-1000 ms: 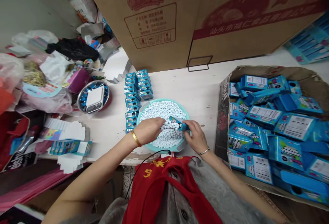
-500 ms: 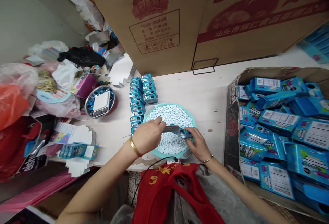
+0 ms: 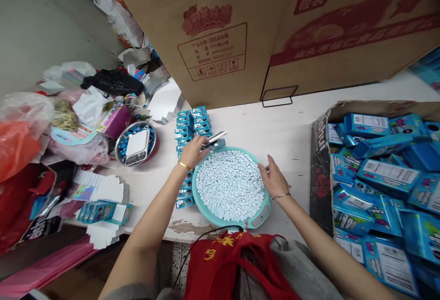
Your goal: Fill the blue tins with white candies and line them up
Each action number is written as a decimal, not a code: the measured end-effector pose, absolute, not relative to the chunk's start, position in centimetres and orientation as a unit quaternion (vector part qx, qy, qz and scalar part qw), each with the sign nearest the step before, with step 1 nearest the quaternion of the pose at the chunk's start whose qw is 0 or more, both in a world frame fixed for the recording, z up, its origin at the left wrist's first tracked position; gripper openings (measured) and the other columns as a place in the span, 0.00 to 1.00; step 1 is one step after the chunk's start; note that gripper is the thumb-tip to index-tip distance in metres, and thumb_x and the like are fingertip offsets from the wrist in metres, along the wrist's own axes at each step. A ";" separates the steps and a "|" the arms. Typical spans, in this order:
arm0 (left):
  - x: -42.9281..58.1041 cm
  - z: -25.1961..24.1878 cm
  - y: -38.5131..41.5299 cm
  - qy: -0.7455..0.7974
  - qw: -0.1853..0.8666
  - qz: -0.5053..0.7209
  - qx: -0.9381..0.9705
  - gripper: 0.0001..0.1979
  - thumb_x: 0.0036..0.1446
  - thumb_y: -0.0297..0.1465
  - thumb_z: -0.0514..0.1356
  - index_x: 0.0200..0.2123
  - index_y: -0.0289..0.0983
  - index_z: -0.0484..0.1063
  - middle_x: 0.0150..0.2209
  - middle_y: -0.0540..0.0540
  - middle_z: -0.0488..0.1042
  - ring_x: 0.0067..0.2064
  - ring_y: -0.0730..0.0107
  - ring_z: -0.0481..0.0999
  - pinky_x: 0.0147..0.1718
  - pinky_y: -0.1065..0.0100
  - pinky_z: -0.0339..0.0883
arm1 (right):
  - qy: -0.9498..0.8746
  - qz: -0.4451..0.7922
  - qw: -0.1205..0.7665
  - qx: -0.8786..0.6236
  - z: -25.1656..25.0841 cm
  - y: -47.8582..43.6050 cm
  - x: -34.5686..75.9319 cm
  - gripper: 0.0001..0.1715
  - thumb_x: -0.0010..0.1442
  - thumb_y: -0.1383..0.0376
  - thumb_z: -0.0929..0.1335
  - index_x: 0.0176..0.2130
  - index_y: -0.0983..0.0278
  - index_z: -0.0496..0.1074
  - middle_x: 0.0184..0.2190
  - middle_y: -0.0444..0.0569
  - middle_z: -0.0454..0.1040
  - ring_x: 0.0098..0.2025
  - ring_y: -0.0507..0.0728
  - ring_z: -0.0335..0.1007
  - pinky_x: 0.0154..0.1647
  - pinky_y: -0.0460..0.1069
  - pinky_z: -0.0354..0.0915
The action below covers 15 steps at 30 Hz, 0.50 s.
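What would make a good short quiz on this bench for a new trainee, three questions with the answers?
1. Which hand holds the slim silver-and-blue tube?
2. True or false: the pale blue pellets lie in the steel bowl.
3. What fills the open carton to the right of the pellets? A: white paper sheets. B: blue boxes. C: loose pellets.

Key:
1. The left hand.
2. False: they lie in the teal basin.
3. B.
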State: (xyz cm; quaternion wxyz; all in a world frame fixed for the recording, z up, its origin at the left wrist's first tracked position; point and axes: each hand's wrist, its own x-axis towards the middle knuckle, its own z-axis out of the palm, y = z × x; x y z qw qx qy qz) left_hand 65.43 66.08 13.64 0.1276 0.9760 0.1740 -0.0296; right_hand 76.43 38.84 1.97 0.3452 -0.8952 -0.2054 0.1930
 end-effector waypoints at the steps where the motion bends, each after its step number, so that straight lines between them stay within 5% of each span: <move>1: 65.7 13.1 67.3 0.196 0.110 -0.041 0.974 0.13 0.59 0.35 0.57 0.46 0.39 0.65 0.45 0.43 0.69 0.44 0.62 0.72 0.38 0.66 0.65 | -0.196 0.228 0.340 -0.891 1.4 38.5 76.8 0.38 0.62 0.46 0.54 0.59 0.68 0.58 0.38 0.59 0.74 0.42 0.66 0.71 0.41 0.57 0.65; 6: 67.1 11.2 70.6 0.237 0.061 -0.071 0.967 0.13 0.58 0.39 0.57 0.44 0.39 0.67 0.45 0.44 0.68 0.43 0.61 0.72 0.35 0.68 0.63 | -0.223 0.275 0.382 -0.853 -0.4 37.2 76.9 0.25 0.62 0.48 0.54 0.42 0.61 0.67 0.26 0.49 0.73 0.32 0.60 0.70 0.32 0.50 0.62; 15: 66.7 10.5 70.8 0.199 0.084 -0.126 0.968 0.15 0.56 0.39 0.59 0.45 0.39 0.67 0.43 0.45 0.68 0.42 0.63 0.72 0.37 0.69 0.62 | -0.212 0.278 0.419 -0.838 -0.3 37.2 76.9 0.23 0.61 0.46 0.55 0.36 0.60 0.65 0.23 0.44 0.69 0.29 0.58 0.67 0.30 0.49 0.60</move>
